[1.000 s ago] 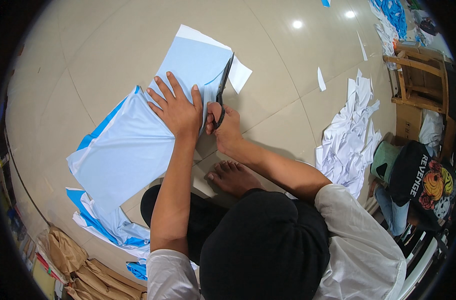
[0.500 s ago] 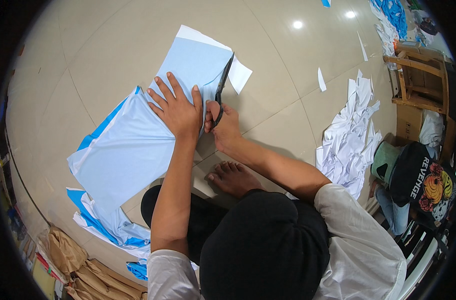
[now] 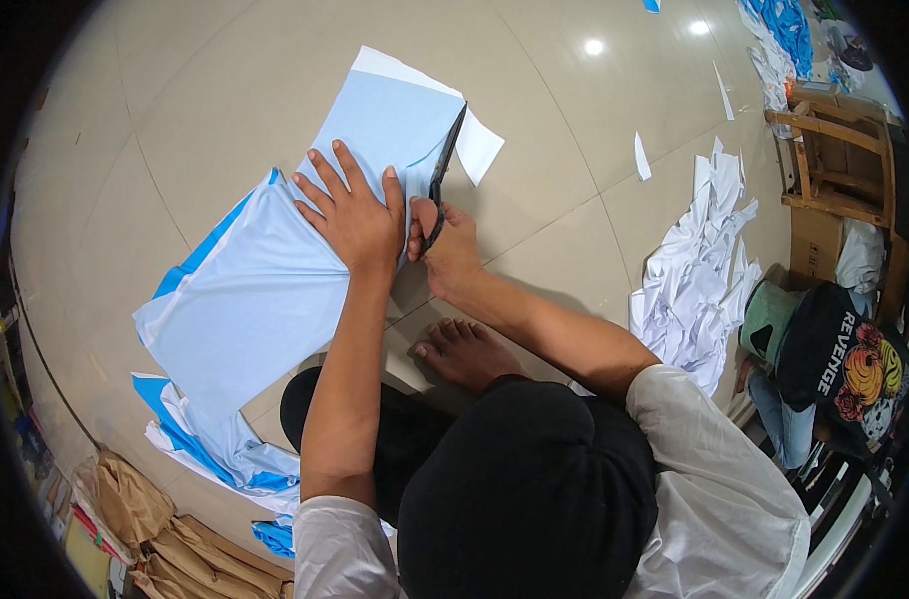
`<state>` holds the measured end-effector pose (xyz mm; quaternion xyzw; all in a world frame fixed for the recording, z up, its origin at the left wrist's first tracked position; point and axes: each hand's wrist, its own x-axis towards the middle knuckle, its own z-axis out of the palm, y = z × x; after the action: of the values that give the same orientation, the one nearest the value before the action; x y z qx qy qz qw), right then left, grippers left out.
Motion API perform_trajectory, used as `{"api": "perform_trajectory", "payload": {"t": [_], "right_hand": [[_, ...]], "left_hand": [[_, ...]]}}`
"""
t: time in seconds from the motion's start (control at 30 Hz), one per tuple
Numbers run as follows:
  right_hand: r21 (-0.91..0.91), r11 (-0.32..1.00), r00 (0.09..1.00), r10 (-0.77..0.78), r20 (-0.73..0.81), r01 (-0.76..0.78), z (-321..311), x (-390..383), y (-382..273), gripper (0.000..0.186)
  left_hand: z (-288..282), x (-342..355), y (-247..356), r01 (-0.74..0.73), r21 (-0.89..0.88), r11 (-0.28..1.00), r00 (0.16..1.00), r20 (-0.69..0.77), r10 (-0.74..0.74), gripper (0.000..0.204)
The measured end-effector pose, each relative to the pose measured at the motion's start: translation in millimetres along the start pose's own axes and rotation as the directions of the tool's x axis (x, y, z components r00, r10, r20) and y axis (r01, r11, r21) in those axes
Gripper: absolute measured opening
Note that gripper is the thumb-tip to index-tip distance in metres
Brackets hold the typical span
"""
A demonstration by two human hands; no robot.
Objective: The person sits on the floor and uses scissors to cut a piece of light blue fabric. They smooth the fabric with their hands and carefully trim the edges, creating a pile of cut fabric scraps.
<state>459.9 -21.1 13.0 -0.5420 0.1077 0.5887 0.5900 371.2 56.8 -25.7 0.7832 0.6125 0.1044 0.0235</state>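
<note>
A light blue fabric piece [image 3: 265, 290] with white and bright blue edges lies spread on the tiled floor before me. My left hand [image 3: 356, 216] rests flat on it, fingers apart, pressing it down. My right hand [image 3: 449, 247] grips black-handled scissors [image 3: 439, 187] at the fabric's right edge. The blades point away from me along that edge, and they look closed or nearly so. Just right of the scissor tips lies a white offcut [image 3: 478, 150], partly behind the fabric and blades.
White fabric scraps [image 3: 699, 265] lie heaped at right, with thin slivers beyond. Another person [image 3: 839, 364] in a black shirt sits at far right, near a wooden stool [image 3: 839, 160]. Blue-and-white cloth [image 3: 215, 439] and brown paper [image 3: 135, 499] lie at lower left. My bare foot [image 3: 469, 354] is close below the scissors.
Almost nothing differs. The far end of the fabric and the scissor tips have shifted very slightly; both hands keep their places.
</note>
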Motion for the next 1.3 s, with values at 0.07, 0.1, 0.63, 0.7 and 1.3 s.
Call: {"api": "perform_trajectory", "payload": {"t": [0.07,0.1,0.63,0.7,1.3], "right_hand": [[-0.001,1.000,1.000,-0.005,-0.009,0.005,0,0,0,0.030],[-0.001,1.000,1.000,-0.008,-0.014,0.008,0,0,0,0.030],[-0.186,0.981,0.938,-0.114,-0.328,0.054,-215,-50,-81,0.025],[-0.322,0.945,0.890,-0.195,-0.412,0.058,-237,-57,-89,0.025],[-0.758,0.644,0.993,-0.115,0.035,0.101,-217,-76,-69,0.042]], "left_hand": [[0,0,0,0.000,-0.003,1.000,1.000,0.001,0.000,0.084],[-1,0,1,-0.001,-0.006,1.000,1.000,0.001,0.001,0.083],[-39,36,-71,-0.542,-0.106,0.834,0.804,0.224,0.551,0.093],[-46,41,-70,-0.557,-0.126,0.821,0.780,0.259,0.569,0.098],[-34,-30,-11,-0.508,-0.460,0.728,0.730,0.219,0.647,0.070]]}}
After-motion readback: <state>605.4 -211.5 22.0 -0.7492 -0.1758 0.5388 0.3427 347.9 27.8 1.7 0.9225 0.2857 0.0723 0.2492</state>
